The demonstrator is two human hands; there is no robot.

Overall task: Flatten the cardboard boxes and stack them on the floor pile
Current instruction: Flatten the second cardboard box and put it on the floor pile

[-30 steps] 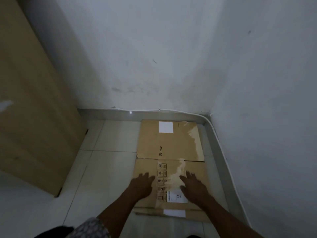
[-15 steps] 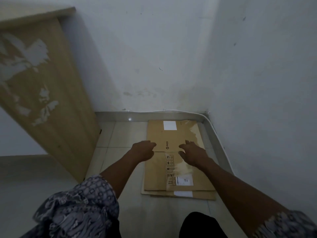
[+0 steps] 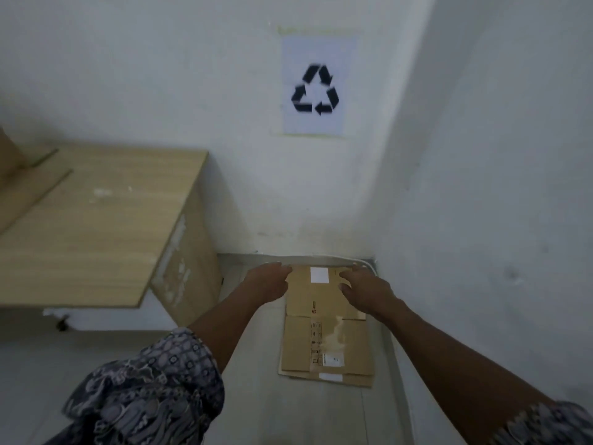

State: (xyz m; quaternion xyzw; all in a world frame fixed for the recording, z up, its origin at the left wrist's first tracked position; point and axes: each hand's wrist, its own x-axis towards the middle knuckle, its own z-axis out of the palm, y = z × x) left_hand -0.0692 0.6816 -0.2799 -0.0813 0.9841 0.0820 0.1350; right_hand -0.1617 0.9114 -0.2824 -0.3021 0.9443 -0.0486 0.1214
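Observation:
A flattened brown cardboard box (image 3: 324,345) lies on the tiled floor in the room's corner, on top of another flat sheet whose edge shows at the near end. It carries white labels and torn tape marks. My left hand (image 3: 266,282) hovers over the box's far left corner, fingers loosely curled, holding nothing. My right hand (image 3: 364,289) hangs above the far right part of the box, fingers bent and apart, also holding nothing. Both hands appear lifted off the cardboard.
A wooden table (image 3: 96,226) stands at the left, with a piece of cardboard (image 3: 12,175) on its far left end. A recycling sign (image 3: 316,88) hangs on the back wall. A white cable (image 3: 362,261) runs along the skirting. The right wall is close to the pile.
My hands left the near half of the flat box, where they pressed down, and rose toward its far end. The view lifted, bringing the tabletop and the recycling sign into sight.

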